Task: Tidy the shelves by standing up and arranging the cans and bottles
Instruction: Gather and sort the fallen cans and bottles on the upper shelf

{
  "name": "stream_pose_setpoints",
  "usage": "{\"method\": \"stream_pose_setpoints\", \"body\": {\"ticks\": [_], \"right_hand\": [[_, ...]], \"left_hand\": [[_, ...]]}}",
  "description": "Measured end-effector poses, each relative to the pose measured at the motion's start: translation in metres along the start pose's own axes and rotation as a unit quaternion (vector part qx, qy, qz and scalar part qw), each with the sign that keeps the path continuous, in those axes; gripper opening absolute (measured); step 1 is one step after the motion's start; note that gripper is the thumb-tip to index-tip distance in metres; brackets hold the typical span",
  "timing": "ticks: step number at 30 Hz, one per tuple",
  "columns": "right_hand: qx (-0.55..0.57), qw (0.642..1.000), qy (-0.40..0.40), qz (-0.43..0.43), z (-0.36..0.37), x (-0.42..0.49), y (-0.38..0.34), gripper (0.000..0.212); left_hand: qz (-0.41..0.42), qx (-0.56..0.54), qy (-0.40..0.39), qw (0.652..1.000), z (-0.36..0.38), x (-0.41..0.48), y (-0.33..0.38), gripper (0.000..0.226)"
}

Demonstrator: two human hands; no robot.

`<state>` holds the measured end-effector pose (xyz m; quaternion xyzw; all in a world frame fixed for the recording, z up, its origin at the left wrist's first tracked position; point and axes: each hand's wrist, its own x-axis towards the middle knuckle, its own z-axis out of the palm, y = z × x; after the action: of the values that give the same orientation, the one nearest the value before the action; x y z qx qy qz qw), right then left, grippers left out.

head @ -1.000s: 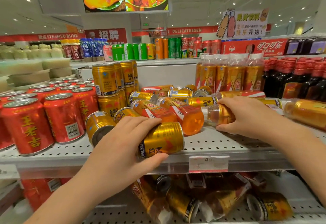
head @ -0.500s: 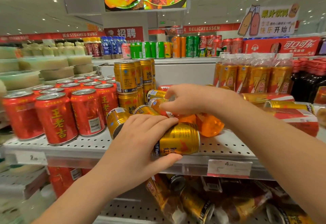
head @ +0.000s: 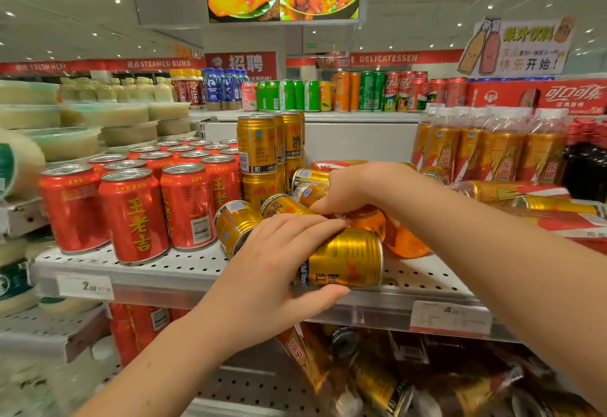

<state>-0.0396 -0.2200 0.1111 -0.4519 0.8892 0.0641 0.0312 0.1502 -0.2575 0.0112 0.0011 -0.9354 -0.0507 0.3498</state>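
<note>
My left hand (head: 279, 265) grips a gold can (head: 348, 260) lying on its side at the front of the white perforated shelf (head: 184, 269). My right hand (head: 358, 190) reaches across from the right, its fingers curled over a fallen orange bottle (head: 399, 236) just behind that can. Several more gold cans (head: 236, 224) lie tipped over between the two hands and the upright stack of gold cans (head: 258, 147). More fallen bottles and cans (head: 512, 191) lie behind my right forearm.
Upright red cans (head: 134, 213) fill the shelf's left part. Standing orange bottles (head: 492, 150) line the back right, dark bottles (head: 588, 167) beyond them. Price tags (head: 450, 316) hang on the shelf edge. The lower shelf holds tumbled cans and bottles (head: 377, 380).
My right hand let go of the bottle on the right and swung left to the fallen orange bottle behind the gold can. My left hand kept its grip on the can.
</note>
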Motion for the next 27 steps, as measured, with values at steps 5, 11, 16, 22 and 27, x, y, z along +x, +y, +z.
{"method": "stream_pose_setpoints", "body": {"ticks": [5, 11, 16, 22, 27], "right_hand": [[-0.017, 1.0, 0.004, 0.002, 0.001, 0.01, -0.006, 0.05], [0.193, 0.976, 0.102, -0.016, 0.017, 0.003, 0.011, 0.042], [0.417, 0.869, 0.266, 0.003, 0.016, -0.011, 0.021, 0.055], [0.556, 0.74, 0.379, -0.001, -0.003, -0.05, 0.069, 0.062], [0.588, 0.715, 0.377, 0.001, 0.005, -0.079, 0.095, 0.065]], "left_hand": [[0.004, -0.003, 0.002, 1.0, 0.0, -0.001, -0.006, 0.069], [0.01, -0.005, -0.007, 1.0, -0.002, -0.002, -0.01, 0.069], [0.02, -0.006, -0.01, 1.0, -0.003, 0.001, -0.012, 0.069], [0.029, -0.013, -0.034, 0.999, -0.001, 0.008, -0.014, 0.069], [0.036, -0.009, -0.054, 0.998, 0.005, 0.024, -0.008, 0.068]]}}
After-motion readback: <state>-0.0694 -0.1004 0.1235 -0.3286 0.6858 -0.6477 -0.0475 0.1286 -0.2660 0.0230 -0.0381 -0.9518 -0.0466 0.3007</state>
